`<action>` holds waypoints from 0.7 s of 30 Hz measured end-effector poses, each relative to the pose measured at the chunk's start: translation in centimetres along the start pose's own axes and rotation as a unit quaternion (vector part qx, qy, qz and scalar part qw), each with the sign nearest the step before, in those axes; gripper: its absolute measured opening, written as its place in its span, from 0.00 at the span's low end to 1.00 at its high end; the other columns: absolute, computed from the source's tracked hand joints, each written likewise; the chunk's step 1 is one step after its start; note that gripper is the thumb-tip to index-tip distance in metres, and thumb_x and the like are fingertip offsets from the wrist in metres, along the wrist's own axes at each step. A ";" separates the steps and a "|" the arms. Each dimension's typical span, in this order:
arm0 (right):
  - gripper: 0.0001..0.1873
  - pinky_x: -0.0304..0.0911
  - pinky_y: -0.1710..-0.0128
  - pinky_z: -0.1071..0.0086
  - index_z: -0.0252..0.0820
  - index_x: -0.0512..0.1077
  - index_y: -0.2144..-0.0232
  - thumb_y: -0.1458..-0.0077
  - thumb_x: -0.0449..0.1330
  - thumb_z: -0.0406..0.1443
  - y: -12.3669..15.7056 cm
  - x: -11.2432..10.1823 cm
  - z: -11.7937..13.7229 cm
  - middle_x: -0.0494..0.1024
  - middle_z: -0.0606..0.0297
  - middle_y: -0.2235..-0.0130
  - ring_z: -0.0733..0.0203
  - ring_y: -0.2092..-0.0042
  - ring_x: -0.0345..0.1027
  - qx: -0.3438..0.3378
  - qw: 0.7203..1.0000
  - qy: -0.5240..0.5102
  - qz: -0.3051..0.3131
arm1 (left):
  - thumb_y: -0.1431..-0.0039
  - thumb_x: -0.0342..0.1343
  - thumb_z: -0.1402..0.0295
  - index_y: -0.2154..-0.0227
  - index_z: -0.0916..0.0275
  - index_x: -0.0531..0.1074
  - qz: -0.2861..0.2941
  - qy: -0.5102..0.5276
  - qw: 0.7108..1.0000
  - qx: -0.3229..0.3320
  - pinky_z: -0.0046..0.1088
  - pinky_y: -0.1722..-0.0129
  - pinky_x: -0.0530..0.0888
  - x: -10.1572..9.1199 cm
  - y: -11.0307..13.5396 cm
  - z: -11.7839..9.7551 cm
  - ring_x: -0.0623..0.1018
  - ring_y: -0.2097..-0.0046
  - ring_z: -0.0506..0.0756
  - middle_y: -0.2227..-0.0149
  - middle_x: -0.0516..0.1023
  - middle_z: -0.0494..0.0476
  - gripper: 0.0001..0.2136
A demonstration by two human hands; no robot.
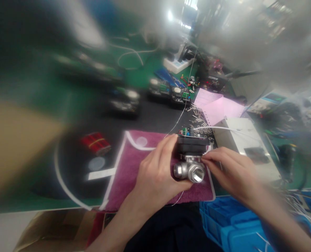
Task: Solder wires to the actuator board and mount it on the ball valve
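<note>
Cloth (130, 175), maroon, lies beneath the left hand (155, 171). That hand is curled round the work: fingers along the left side of the black housing (193, 146), thumb under the steel valve (189, 170). Right hand (235, 171): thumb and finger tips close together at the right side of the neck between housing and valve; cannot tell whether they pinch anything. Circuit board (188, 132) sits just beyond the left fingertips, above the housing. Loose metal bits (199, 117) lie beyond both hands.

Judgement: keep the left grip firm, housing square on valve; work the right fingertips lightly, clear of the board.
</note>
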State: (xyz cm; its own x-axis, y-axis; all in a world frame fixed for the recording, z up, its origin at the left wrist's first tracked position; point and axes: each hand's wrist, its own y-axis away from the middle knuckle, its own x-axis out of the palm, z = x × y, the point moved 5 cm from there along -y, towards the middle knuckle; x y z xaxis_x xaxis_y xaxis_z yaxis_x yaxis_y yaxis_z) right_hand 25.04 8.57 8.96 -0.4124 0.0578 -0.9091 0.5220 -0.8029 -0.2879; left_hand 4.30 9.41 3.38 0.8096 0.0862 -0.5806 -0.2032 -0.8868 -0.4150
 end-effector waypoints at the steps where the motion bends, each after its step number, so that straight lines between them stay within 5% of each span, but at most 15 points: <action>1: 0.09 0.69 0.58 0.70 0.43 0.73 0.50 0.31 0.63 0.30 0.0 0.0 0.0 0.80 0.64 0.56 0.64 0.57 0.74 -0.002 1.000 0.003 0.002 | 0.53 0.73 0.65 0.29 0.61 0.57 0.000 0.000 1.000 0.000 0.43 0.34 0.77 0.0 0.0 0.0 0.76 0.34 0.65 0.31 0.71 0.64 0.49; 21: 0.09 0.69 0.60 0.67 0.44 0.72 0.50 0.31 0.62 0.30 -0.2 0.1 -0.2 0.80 0.62 0.56 0.61 0.58 0.75 -0.012 1.000 0.020 0.004 | 0.54 0.73 0.66 0.29 0.59 0.57 -0.004 0.018 1.000 0.001 0.47 0.35 0.78 0.0 -0.1 0.0 0.76 0.33 0.68 0.31 0.71 0.65 0.49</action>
State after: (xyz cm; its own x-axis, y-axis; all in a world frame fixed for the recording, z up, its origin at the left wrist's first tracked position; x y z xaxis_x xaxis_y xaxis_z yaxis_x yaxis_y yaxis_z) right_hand 25.07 8.83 8.91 -0.3784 0.0756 -0.9226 0.5435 -0.7886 -0.2875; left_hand 4.31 9.45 3.43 0.8307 0.0764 -0.5515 -0.1984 -0.8849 -0.4214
